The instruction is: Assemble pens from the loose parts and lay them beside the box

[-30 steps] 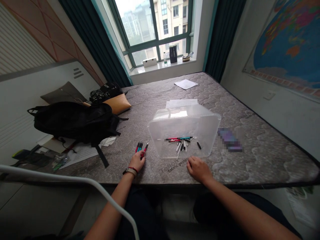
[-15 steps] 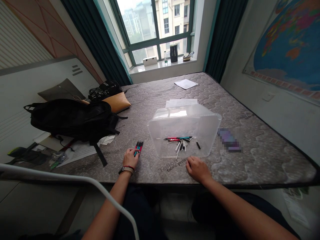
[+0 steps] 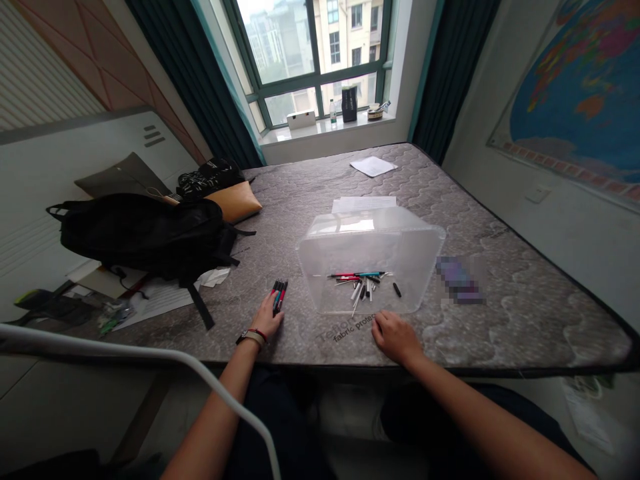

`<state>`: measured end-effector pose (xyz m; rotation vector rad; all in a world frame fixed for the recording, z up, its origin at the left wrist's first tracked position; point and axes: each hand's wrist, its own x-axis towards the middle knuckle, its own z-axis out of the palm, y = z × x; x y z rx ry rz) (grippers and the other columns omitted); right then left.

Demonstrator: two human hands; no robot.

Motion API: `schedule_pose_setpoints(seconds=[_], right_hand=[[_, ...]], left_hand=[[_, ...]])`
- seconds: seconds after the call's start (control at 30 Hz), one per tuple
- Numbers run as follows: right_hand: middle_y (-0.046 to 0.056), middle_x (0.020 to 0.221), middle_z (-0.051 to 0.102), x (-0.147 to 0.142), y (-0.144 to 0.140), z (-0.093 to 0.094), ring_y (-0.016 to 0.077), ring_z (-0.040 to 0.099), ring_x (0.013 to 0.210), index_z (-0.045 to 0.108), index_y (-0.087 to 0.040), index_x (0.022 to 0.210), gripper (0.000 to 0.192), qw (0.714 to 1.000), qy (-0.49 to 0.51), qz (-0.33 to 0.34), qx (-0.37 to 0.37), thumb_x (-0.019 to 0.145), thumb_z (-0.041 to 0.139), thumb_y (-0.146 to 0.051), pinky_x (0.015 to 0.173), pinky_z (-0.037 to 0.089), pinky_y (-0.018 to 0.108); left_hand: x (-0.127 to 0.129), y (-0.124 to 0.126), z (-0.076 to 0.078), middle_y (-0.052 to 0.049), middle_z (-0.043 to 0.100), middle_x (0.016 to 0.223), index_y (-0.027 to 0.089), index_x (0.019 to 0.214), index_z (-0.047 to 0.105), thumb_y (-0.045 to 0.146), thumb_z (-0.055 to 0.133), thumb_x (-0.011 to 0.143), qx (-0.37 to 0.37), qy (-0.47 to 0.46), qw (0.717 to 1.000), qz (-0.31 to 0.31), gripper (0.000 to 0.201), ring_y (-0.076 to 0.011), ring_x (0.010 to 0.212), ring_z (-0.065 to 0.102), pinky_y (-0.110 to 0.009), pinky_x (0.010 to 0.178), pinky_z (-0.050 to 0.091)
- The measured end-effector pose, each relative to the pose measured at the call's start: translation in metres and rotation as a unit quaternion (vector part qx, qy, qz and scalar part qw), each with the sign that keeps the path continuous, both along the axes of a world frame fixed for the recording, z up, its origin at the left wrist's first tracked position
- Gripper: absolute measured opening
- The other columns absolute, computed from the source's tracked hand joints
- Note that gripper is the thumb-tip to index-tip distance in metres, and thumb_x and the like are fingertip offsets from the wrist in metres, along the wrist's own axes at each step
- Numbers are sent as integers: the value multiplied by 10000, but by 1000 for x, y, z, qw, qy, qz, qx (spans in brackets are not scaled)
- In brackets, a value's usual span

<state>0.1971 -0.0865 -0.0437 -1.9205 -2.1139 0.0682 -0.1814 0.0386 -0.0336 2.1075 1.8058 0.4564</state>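
Fingers [image 3: 273, 308] of left hand [image 3: 267, 319] loosely around pens [image 3: 279, 295].

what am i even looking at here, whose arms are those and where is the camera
The camera sits on a person's head and looks forward and down, so the two bare arms coming in from the bottom are that person's own. There is no machine. The surface is a bare mattress in a room with a window.

The left hand lies on the mattress with its fingers against a small bunch of pens. Whether it grips them is hard to tell. The right hand rests, loosely curled, just in front of a clear plastic box with more pens and pen parts in it.

Further left lie a black backpack, papers and a tan cushion.
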Motion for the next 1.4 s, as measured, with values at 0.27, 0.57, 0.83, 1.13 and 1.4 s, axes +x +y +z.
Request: schedule_pose_setpoints(seconds=[0.27, 0.57, 0.83, 1.13, 1.4], right_hand=[[44, 855, 624, 0, 0, 0, 187, 558, 848, 584, -200, 823, 182, 1000, -1, 1, 2, 933, 453, -261, 729, 328, 282], [47, 846, 619, 0, 0, 0, 185, 559, 830, 576, -198, 811, 199, 1000, 0, 6, 8, 937, 438, -268, 717, 326, 273], [50, 851, 625, 0, 0, 1, 189, 559, 829, 577, -200, 819, 208, 1000, 0, 2, 1, 945, 430, -278, 717, 326, 276], [54, 859, 626, 0, 0, 1, 191, 558, 836, 580, -199, 817, 205, 1000, -3, 0, 5, 943, 438, -279, 717, 329, 281], [46, 853, 620, -1, -1, 2, 187, 558, 836, 572, -201, 822, 198, 1000, -9, 1, 5, 945, 435, -276, 719, 325, 283]], left_hand=[[-5, 1, 6, -206, 460, 1427, 125, 1442, 340, 236, 718, 714, -6, -32, 998, 50, 828, -326, 1315, 462, -456, 1103, 364], [-5, 3, 3, -148, 452, 1438, 197, 1371, 510, 236, 728, 723, -6, -26, 999, 33, 685, -308, 1345, 430, -439, 1127, 346], [-5, 5, -3, -116, 378, 1498, 248, 1192, 687, 232, 696, 770, -24, 14, 999, 24, 423, -326, 1389, 368, -462, 1136, 332], [-2, 1, 0, -136, 388, 1492, 221, 1216, 674, 276, 700, 758, -28, 23, 999, 23, 462, -351, 1382, 370, -481, 1136, 328], [26, -11, 33, -133, 468, 1382, 192, 1253, 603, 241, 611, 812, 92, -31, 995, 26, 444, -288, 1315, 451, -419, 1119, 363]])
